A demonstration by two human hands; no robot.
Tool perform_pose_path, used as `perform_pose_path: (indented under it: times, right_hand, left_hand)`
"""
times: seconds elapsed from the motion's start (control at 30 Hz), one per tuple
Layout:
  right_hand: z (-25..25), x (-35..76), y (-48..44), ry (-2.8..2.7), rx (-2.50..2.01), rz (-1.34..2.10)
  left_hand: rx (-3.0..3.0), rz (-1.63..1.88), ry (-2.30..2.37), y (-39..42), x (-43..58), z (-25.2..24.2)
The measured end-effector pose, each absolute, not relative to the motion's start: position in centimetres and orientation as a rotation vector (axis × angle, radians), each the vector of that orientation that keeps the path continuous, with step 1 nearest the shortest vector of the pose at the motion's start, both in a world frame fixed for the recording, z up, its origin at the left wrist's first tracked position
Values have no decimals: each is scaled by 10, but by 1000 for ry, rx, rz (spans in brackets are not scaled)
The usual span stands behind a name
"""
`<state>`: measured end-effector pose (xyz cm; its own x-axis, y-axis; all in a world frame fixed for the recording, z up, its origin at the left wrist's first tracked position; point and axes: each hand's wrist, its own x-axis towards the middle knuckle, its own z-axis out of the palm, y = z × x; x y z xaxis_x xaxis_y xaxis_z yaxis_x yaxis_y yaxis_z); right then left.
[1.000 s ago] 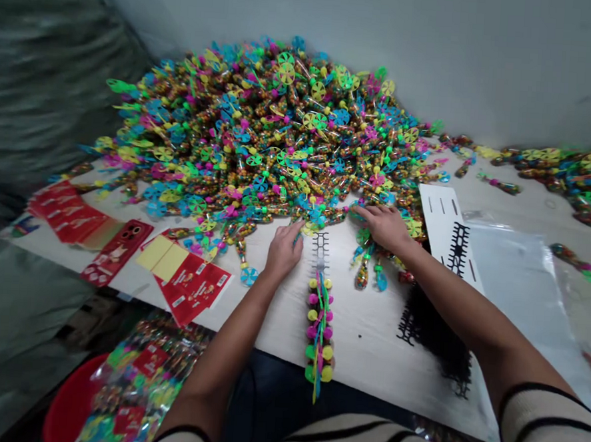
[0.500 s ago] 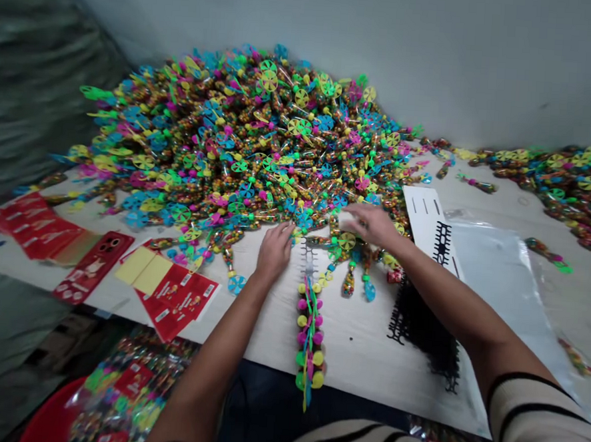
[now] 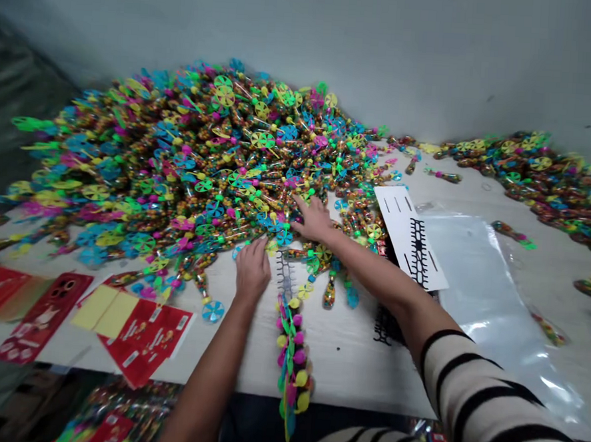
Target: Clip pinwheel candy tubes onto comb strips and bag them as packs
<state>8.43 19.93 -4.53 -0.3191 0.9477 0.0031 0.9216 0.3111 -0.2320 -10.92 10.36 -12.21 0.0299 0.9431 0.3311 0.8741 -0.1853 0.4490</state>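
A big heap of colourful pinwheel candy tubes [image 3: 189,154] covers the back left of the white table [image 3: 357,358]. My right hand [image 3: 314,219] reaches into the heap's front edge with its fingers spread over the tubes. My left hand [image 3: 251,270] rests at the heap's near edge, fingers curled down on the table beside a black clip strip [image 3: 286,280]. The lower part of that strip, loaded with tubes [image 3: 291,361], hangs over the table's front edge.
Red header cards [image 3: 143,335] and yellow cards [image 3: 106,309] lie at the left front. A white card with a black strip [image 3: 410,238] and clear plastic bags [image 3: 490,306] lie to the right. More tubes [image 3: 543,173] are piled at the back right. Black strips [image 3: 387,323] lie under my right forearm.
My right hand has moved left and farther into the heap. My left hand has stayed by the strip's top. The camera has swung to the right.
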Motion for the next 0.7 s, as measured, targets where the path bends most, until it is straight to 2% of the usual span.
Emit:
perform_pose_path:
  times: [0.13, 0.33, 0.5, 0.7]
  right_hand:
    - [-34, 78, 164, -2575, -1569, 299]
    - [-22, 136, 131, -2698, -1296, 374]
    - [-25, 209, 127, -2304, -1531, 481]
    - [-18, 288, 113, -1760, -1786, 344]
  left_hand:
    - [2162, 919, 1911, 105, -112, -125]
    - [2164, 980, 1850, 104, -110, -126]
    - [2110, 1031, 1918, 98, -109, -122]
    - [2031, 1044, 2012, 80, -110, -119]
